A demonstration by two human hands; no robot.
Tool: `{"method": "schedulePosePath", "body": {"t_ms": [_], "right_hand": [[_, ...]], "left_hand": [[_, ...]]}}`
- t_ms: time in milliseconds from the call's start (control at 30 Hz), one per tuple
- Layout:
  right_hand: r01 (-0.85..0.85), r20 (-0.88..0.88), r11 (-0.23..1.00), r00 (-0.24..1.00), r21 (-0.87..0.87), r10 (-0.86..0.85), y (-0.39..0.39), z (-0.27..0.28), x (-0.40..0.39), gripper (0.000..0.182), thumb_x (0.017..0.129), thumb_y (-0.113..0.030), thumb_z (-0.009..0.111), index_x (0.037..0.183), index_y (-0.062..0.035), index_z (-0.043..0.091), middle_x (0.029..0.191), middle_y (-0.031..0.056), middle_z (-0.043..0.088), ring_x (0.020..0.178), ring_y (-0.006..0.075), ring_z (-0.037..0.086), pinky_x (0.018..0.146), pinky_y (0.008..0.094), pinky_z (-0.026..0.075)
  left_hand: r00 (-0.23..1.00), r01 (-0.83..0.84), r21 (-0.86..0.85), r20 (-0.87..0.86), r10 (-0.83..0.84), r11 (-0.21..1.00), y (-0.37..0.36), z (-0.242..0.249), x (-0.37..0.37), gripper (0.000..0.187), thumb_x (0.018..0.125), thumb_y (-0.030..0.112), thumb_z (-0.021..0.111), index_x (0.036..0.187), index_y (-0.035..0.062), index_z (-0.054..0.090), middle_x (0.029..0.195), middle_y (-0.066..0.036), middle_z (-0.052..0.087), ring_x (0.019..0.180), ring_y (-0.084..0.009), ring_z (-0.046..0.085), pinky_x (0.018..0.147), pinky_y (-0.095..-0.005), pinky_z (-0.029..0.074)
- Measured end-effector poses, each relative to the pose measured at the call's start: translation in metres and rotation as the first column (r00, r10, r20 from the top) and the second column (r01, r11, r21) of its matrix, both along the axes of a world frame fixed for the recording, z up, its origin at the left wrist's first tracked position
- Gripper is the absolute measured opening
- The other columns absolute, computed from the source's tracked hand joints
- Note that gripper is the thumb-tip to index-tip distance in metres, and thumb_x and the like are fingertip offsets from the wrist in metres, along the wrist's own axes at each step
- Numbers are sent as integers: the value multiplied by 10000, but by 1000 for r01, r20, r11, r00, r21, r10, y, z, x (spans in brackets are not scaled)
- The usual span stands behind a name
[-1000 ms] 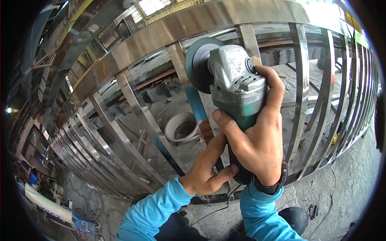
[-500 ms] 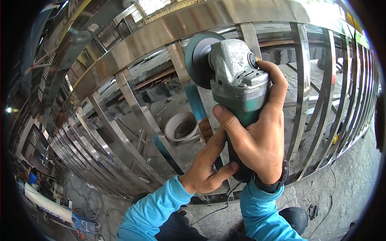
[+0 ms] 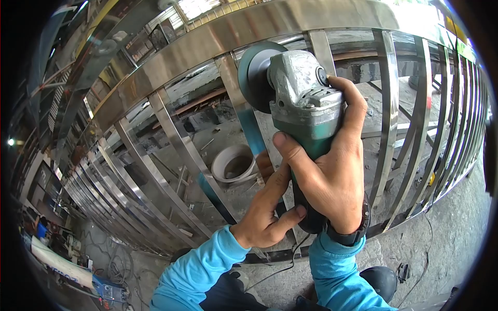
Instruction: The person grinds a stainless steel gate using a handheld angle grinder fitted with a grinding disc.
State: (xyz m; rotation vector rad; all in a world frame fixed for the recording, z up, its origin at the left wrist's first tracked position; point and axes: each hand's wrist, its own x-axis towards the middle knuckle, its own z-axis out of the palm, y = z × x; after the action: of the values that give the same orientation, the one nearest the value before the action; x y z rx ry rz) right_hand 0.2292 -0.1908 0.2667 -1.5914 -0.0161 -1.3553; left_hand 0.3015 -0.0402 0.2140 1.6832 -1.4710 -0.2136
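Note:
An angle grinder (image 3: pixel 311 116) with a green body and a worn grey metal head is held upright in front of me. My right hand (image 3: pixel 337 171) wraps round its body, with the forefinger up along the head. Lower down, my left hand (image 3: pixel 267 215) grips the rear handle, its fingers partly hidden behind the tool. The grinder's disc (image 3: pixel 257 75) stands edge-on beside a polished upright bar (image 3: pixel 238 96), just beneath the wide top rail (image 3: pixel 207 44) of a shiny metal railing. A power cord (image 3: pixel 290 264) runs down from the handle.
Evenly spaced bars (image 3: pixel 386 103) curve away on both sides. Behind them a pale bucket (image 3: pixel 233 163) stands on the concrete floor. At lower left lie coiled cables (image 3: pixel 120 264) and a blue machine (image 3: pixel 110 290). Another cord (image 3: pixel 429 243) trails over the floor at right.
The grinder and my right hand have shifted very slightly left. My left hand stays on the handle, and the railing looks the same.

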Motion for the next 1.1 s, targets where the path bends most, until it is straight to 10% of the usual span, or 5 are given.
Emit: {"method": "schedulePosePath", "body": {"t_ms": [1100], "right_hand": [[-58,58,998,997,6,57,0,0,2,863,775,-221,838,1450,-37,333,1241,241,581,1135,342,627,970,429,510]], "left_hand": [[1000,0,-10,-20,0,1000,2,1,-1,927,938,349,615,1543,-140,110,1581,-353,239,1504,-426,233,1221,-442,199]]}}
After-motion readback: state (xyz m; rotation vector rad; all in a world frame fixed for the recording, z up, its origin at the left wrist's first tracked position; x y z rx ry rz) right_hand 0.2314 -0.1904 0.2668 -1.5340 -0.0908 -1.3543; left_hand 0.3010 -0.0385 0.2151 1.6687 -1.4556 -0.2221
